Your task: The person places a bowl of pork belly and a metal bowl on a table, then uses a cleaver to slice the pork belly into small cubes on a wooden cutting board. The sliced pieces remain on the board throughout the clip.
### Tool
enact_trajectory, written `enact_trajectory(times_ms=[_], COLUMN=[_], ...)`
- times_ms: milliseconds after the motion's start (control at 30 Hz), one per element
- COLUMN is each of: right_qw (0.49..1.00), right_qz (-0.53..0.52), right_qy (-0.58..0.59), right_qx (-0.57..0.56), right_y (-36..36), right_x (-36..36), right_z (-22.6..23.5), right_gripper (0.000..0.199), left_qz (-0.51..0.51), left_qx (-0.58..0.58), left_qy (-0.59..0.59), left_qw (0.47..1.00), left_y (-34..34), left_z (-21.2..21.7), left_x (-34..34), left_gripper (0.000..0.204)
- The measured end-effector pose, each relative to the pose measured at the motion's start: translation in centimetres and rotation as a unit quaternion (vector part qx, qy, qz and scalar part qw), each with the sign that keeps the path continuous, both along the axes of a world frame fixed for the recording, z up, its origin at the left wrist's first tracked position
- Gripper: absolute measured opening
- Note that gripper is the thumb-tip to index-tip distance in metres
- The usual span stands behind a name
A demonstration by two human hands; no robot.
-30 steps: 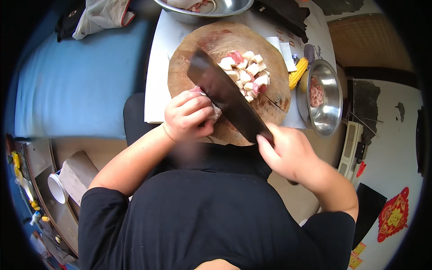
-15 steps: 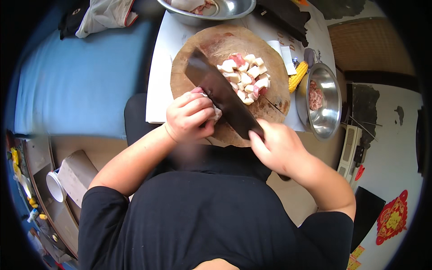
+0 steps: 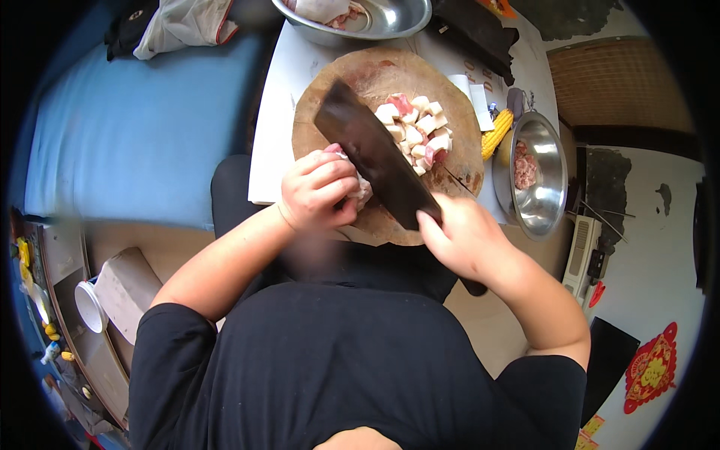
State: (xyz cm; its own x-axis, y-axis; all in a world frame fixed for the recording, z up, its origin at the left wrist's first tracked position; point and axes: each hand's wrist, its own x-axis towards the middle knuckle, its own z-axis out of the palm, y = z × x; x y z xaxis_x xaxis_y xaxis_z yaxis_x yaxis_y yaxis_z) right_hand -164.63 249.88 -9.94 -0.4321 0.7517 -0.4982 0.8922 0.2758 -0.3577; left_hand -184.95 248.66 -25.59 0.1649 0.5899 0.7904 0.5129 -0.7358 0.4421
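My right hand (image 3: 466,234) is wrapped round the handle of a dark cleaver (image 3: 375,154), its wide blade slanting up to the left over a round wooden chopping block (image 3: 319,94). Closed on a piece of pale fatty meat (image 3: 363,193), my left hand (image 3: 321,187) presses close against the blade's left side. Most of that piece is hidden by the fingers and the cleaver. Cut chunks of white and pink meat (image 3: 414,133) lie heaped on the block, to the right of the blade, which covers part of the heap.
A steel bowl (image 3: 553,191) with minced-looking meat (image 3: 525,169) stands at the right, beside a corn cob (image 3: 496,135). Another steel bowl (image 3: 405,21) holding meat sits behind the block. A dark bag (image 3: 472,34) lies at the back right of the white table (image 3: 271,124).
The cleaver has shifted slightly to the right and now covers more of the chunks. My left hand keeps its grip on the meat. The whole view has moved a little.
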Motion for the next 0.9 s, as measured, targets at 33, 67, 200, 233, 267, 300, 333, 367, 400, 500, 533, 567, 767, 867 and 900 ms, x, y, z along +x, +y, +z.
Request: enact_trajectory(times_ms=[33, 67, 200, 233, 267, 300, 333, 367, 400, 500, 533, 567, 767, 867, 900], right_qw=[0.999, 0.998, 1.000, 0.998, 0.993, 0.994, 0.995, 0.996, 0.997, 0.999, 0.998, 0.998, 0.999, 0.995, 0.986], right_qz=[-0.011, -0.026, -0.023, 0.001, 0.026, 0.018, 0.010, 0.004, 0.005, 0.004, -0.007, -0.014, 0.005, -0.002, -0.027], right_qy=[-0.021, -0.040, 0.015, 0.044, 0.073, 0.068, 0.063, 0.058, 0.050, -0.023, -0.038, -0.047, 0.021, 0.086, 0.165], right_qx=[-0.025, -0.047, -0.011, 0.040, 0.093, 0.087, 0.081, 0.075, 0.057, -0.046, -0.043, -0.039, 0.035, 0.046, -0.025], right_y=[-0.6, -1.0, -0.1, 0.4, 0.8, 0.9, 1.0, 0.9, 0.6, -0.2, -0.9, -1.4, 0.6, 2.5, 3.4], right_x=[0.8, 1.3, -0.2, -0.9, -1.3, -1.5, -1.5, -1.4, -0.8, 1.3, 1.9, 2.0, -1.3, -0.1, 0.9], right_z=[0.5, 0.8, -0.1, -1.1, -1.9, -2.0, -2.0, -2.0, -1.7, 0.5, 0.7, 1.0, -1.0, -2.6, -2.6], right_gripper=[0.022, 0.022, 0.023, 0.024, 0.025, 0.025, 0.026, 0.027, 0.027, 0.028, 0.028, 0.028, 0.032, 0.037, 0.036], left_qz=[0.002, 0.003, 0.009, 0.009, 0.005, 0.006, 0.006, 0.006, 0.010, 0.021, 0.023, 0.020, 0.034, 0.029, 0.033], left_qx=[0.008, 0.012, 0.019, 0.020, 0.018, 0.016, 0.013, 0.013, 0.012, 0.018, 0.020, 0.024, 0.050, 0.034, 0.035], left_qy=[0.005, 0.002, 0.005, 0.010, 0.011, 0.014, 0.015, 0.018, 0.022, 0.032, 0.034, 0.035, 0.077, 0.101, 0.103], left_qw=[1.000, 1.000, 1.000, 1.000, 1.000, 1.000, 1.000, 1.000, 1.000, 0.999, 0.999, 0.999, 0.995, 0.994, 0.993], left_y=[0.0, 0.0, -0.2, -0.2, -0.1, -0.1, -0.1, -0.2, -0.3, -0.5, -0.5, -0.4, -0.8, -1.3, -1.4], left_z=[-0.1, 0.0, -0.1, 0.0, 0.1, 0.2, 0.3, 0.2, 0.4, 0.4, 0.2, 0.2, 0.1, -0.4, -0.6], left_x=[0.1, 0.2, 0.6, 0.6, 0.6, 0.6, 0.6, 0.5, 0.4, 0.3, 0.4, 0.6, 0.7, -0.2, -0.3], left_gripper=[0.020, 0.020, 0.020, 0.019, 0.019, 0.019, 0.019, 0.019, 0.020, 0.022, 0.022, 0.022, 0.022, 0.024, 0.025])
